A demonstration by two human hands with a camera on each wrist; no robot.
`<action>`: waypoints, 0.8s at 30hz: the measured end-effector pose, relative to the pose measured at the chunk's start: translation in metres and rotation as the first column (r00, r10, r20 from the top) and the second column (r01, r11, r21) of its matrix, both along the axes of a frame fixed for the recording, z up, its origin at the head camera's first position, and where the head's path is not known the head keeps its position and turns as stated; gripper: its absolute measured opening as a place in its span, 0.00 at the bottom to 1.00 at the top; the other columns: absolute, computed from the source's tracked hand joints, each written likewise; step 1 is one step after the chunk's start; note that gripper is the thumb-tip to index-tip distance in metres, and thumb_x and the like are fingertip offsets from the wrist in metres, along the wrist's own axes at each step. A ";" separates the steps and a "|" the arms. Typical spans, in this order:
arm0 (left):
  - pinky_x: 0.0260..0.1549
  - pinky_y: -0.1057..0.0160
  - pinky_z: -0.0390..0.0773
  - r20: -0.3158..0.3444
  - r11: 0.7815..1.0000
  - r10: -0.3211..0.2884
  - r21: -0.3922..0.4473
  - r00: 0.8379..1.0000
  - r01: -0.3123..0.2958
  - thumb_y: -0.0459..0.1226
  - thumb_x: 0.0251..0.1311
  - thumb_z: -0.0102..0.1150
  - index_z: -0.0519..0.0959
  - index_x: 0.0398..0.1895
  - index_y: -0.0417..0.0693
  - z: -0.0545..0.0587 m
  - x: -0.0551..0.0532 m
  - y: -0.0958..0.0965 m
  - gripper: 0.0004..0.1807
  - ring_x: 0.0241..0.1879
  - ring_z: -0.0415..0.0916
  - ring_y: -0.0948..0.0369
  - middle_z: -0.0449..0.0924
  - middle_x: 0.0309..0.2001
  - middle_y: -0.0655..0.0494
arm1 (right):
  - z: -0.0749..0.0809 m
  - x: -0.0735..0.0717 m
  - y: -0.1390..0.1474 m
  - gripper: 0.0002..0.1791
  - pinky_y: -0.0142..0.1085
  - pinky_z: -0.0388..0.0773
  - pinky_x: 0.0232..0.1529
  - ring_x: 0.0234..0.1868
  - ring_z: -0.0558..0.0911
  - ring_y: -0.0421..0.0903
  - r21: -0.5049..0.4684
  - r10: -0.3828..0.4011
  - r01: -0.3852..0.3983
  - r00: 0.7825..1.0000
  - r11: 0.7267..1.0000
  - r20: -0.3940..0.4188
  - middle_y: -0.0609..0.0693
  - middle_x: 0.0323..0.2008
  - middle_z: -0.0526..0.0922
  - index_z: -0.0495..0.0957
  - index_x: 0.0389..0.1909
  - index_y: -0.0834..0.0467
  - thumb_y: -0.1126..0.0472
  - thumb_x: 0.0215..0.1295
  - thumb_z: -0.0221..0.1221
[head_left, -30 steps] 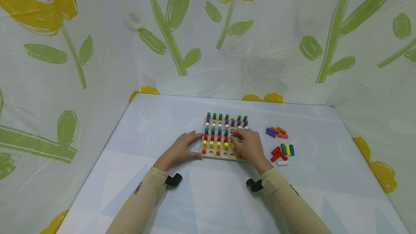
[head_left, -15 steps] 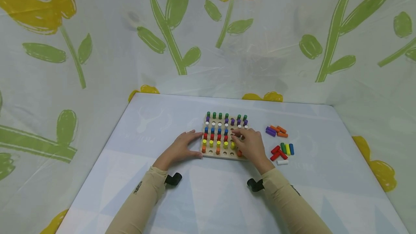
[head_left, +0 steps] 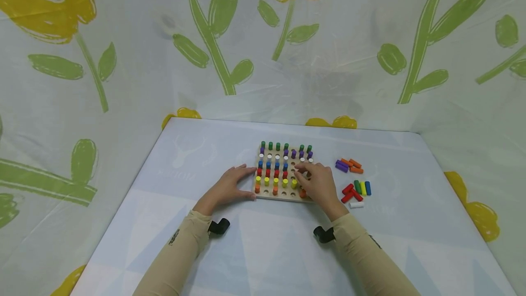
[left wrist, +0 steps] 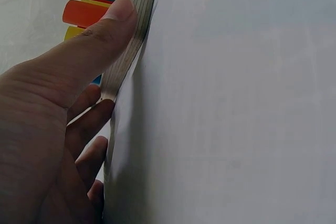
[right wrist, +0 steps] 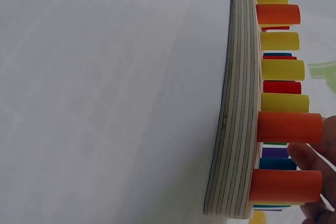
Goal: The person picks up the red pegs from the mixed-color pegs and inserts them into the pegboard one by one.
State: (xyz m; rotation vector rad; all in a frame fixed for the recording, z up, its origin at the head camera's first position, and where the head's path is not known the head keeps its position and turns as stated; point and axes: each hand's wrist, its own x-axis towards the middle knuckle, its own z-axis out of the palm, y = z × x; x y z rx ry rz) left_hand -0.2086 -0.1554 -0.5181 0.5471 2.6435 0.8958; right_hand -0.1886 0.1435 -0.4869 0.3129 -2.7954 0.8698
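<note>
A wooden pegboard [head_left: 269, 196] carries rows of coloured pegs: green, purple, white, blue, red, yellow and orange. My left hand [head_left: 230, 187] is at its near left corner. The thumb [left wrist: 118, 14] lies against the front edge, and the other fingers reach along the left side. Over the right part of the board is my right hand [head_left: 319, 184], thumb and index finger bent toward each other. In the right wrist view its fingertips show behind an orange peg [right wrist: 290, 127], close to a blue peg [right wrist: 278, 163]. I cannot tell whether they pinch a peg.
Right of the board lie loose pegs: purple ones [head_left: 341, 166], orange ones [head_left: 355, 170], red ones [head_left: 348, 189], a green [head_left: 357, 187], a yellow [head_left: 363, 188], a blue [head_left: 367, 188] and a white one [head_left: 356, 204]. A flowered curtain [head_left: 263, 81] hangs behind the table [head_left: 197, 150].
My right hand has shifted slightly to the right over the board, and some holes beside its fingertips now show. The left hand stays at the corner.
</note>
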 end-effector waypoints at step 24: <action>0.78 0.45 0.43 -0.016 1.000 -0.017 -0.006 1.000 0.017 0.58 0.51 0.75 0.64 0.78 0.58 -0.005 -0.003 -0.001 0.51 0.79 0.48 0.50 0.59 0.78 0.51 | -0.004 0.001 0.011 0.12 0.43 0.66 0.40 0.37 0.78 0.46 -0.007 -0.025 0.025 1.000 1.000 0.005 0.45 0.37 0.89 0.87 0.49 0.52 0.54 0.67 0.67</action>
